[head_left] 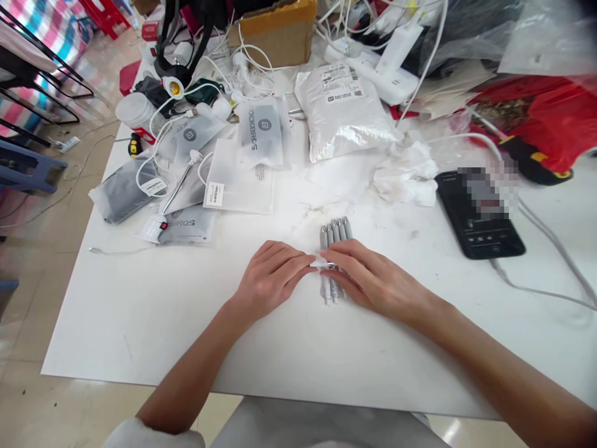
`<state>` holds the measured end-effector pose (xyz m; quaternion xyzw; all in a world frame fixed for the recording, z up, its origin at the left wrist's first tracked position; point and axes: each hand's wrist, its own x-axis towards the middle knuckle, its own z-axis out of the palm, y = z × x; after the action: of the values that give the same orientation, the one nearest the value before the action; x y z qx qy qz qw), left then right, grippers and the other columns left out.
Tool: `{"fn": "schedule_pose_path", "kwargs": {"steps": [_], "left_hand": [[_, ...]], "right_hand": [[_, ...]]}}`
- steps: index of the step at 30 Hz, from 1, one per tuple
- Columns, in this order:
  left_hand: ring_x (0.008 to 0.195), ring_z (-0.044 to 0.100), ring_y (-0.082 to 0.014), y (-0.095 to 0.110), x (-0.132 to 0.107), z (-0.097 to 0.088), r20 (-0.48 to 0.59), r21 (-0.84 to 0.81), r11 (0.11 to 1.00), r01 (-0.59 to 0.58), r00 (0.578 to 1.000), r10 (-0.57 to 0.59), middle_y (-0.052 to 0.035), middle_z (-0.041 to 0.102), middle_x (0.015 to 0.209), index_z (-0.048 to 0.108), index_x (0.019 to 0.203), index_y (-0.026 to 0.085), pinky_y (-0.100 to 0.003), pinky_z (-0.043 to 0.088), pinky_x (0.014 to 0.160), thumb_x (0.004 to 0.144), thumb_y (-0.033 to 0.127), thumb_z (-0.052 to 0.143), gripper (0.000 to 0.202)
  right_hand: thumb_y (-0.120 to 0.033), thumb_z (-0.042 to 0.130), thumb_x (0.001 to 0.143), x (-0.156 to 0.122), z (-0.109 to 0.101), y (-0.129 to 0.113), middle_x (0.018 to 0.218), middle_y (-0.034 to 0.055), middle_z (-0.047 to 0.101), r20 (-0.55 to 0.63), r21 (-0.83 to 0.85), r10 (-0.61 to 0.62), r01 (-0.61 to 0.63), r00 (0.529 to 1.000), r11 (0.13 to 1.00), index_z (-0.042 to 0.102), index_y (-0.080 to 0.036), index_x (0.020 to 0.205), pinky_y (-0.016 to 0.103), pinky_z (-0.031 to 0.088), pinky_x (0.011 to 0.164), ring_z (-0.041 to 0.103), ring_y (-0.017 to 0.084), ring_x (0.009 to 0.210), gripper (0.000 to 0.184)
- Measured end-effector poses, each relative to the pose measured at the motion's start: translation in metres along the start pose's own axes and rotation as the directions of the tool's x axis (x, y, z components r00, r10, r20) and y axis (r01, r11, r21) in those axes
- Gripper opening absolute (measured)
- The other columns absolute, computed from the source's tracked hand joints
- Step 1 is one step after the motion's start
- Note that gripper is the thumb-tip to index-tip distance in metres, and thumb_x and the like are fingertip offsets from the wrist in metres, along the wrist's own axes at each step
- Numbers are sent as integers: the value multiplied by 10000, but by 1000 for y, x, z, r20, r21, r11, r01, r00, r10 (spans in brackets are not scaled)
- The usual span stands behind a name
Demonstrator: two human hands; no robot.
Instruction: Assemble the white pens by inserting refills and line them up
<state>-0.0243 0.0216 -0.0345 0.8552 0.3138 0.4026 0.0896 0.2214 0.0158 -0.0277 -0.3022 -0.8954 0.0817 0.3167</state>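
Flat and uncurled, the right hand (368, 277) presses down on a row of grey pens (336, 231) lying side by side mid-table (298, 354). Fingertips of the left hand (273, 274), also stretched out, touch a small white strip (321, 265) across the pens.

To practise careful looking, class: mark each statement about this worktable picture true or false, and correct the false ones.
1. The left hand and right hand meet at a bundle of grey sticks. True.
2. The black phone lies left of both hands. False: it lies to their right.
3. A crumpled white tissue lies beside the phone. True.
4. The cardboard box stands at the near edge of the table. False: it stands at the far edge, among cables.
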Motion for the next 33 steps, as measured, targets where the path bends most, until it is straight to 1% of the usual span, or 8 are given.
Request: {"fn": "schedule_pose_path", "kwargs": {"steps": [8, 12, 17, 20, 24, 29, 31, 33], "left_hand": [[782, 725, -166, 1, -1, 2, 1, 1, 1000, -21, 1000, 21, -15, 786, 908, 655, 1194, 219, -319, 530, 731, 997, 158, 736, 221], [781, 717, -165, 1, -1, 2, 6, 2, 1000, -31, 1000, 31, -16, 780, 884, 652, 1178, 203, -317, 519, 725, 996, 138, 732, 209], [776, 723, -163, 0, -2, 2, -5, 24, 999, -29, 1000, 29, -15, 784, 893, 652, 1175, 212, -319, 521, 729, 1008, 165, 727, 189], [783, 735, -162, -1, -1, 0, 1, 16, 1000, -5, 1000, 5, -7, 789, 900, 655, 1189, 228, -322, 533, 754, 1025, 209, 718, 177], [928, 752, -218, -1, 2, -4, 19, 23, 994, 109, 994, -109, -70, 812, 1039, 643, 1299, 201, -376, 536, 852, 996, 365, 767, 366], [818, 697, -176, -2, 5, -9, 6, -43, 973, 225, 974, -225, -17, 763, 863, 699, 1048, 226, -353, 512, 803, 1052, 238, 671, 31], [946, 716, -198, 0, 6, -11, 3, -130, 959, 253, 967, -255, -50, 771, 1002, 700, 1056, 235, -362, 545, 859, 1021, 246, 718, 41], [1054, 714, -230, 2, 7, -13, 7, -179, 926, 331, 942, -335, -85, 762, 1150, 693, 1172, 241, -391, 555, 929, 963, 318, 801, 248]], "right_hand": [[-139, 618, 1037, 2, -1, -2, 1085, 118, 722, -17, 7, 1, -1, 1000, 1000, 595, -180, 1335, 345, 617, 769, 712, 219, 934, 302], [-74, 604, 1023, 2, 0, -1, 943, 76, 719, -18, 6, -42, 43, 999, 999, 603, -163, 1269, 339, 579, 689, 670, 193, 781, 262], [-137, 639, 1028, 3, 0, 0, 1068, 127, 725, -27, -26, -14, 13, 1000, 1000, 597, -155, 1305, 337, 611, 738, 713, 214, 898, 280], [-93, 620, 1025, 4, 1, 0, 949, 81, 722, -28, -22, -48, 47, 998, 999, 606, -166, 1274, 333, 591, 701, 675, 191, 796, 259], [-63, 666, 986, 2, 2, 2, 974, 117, 731, -78, -41, -41, 37, 996, 998, 617, -119, 1250, 342, 592, 710, 682, 207, 824, 275], [-51, 673, 970, -1, 3, 7, 995, 114, 732, -118, -109, -26, 13, 993, 994, 628, -154, 1224, 340, 573, 673, 675, 201, 787, 278], [-67, 672, 980, -1, 3, 8, 991, 105, 738, -129, -108, -18, 4, 991, 994, 618, -172, 1231, 336, 570, 658, 668, 194, 767, 277], [-83, 674, 989, -1, 3, 9, 998, 102, 742, -140, -96, -9, -5, 990, 995, 607, -184, 1238, 333, 573, 658, 671, 191, 767, 277]]}}
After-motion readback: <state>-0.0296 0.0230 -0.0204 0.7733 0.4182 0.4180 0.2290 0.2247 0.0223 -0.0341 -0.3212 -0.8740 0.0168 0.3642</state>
